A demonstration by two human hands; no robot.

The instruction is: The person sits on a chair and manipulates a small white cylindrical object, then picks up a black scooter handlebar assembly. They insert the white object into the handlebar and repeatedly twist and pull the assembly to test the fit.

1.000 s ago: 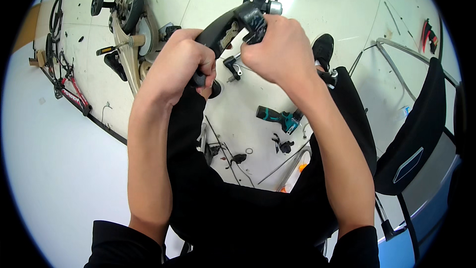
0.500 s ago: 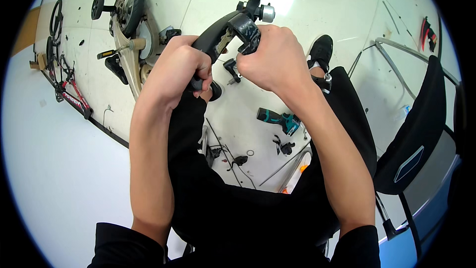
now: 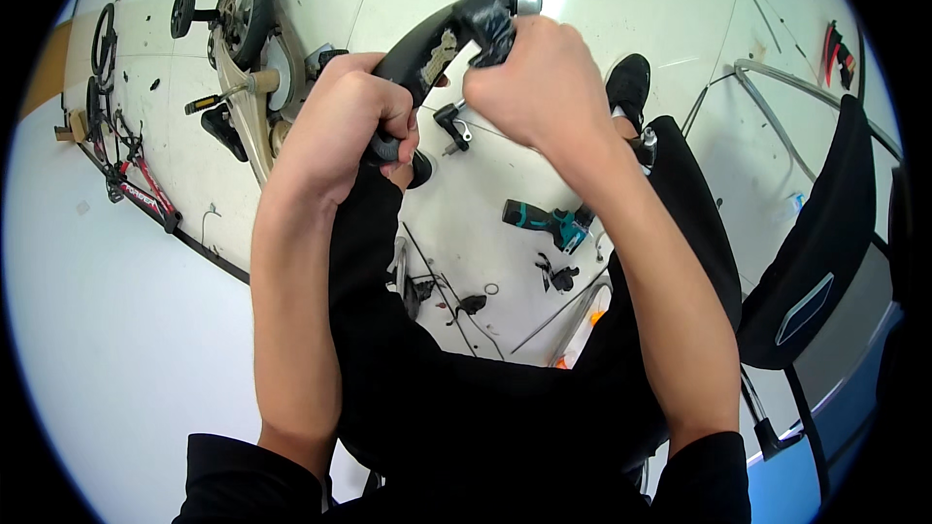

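Two-handed: black curved handlebar [image 3: 437, 39].

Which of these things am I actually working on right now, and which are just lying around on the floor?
In hand:
- black handlebar part, gripped by the left hand
- metal fitting at its end, where the right hand is closed

Lying about:
- teal power drill
- small bike frame with wheel
- red frame piece
- small loose black parts
- black chair
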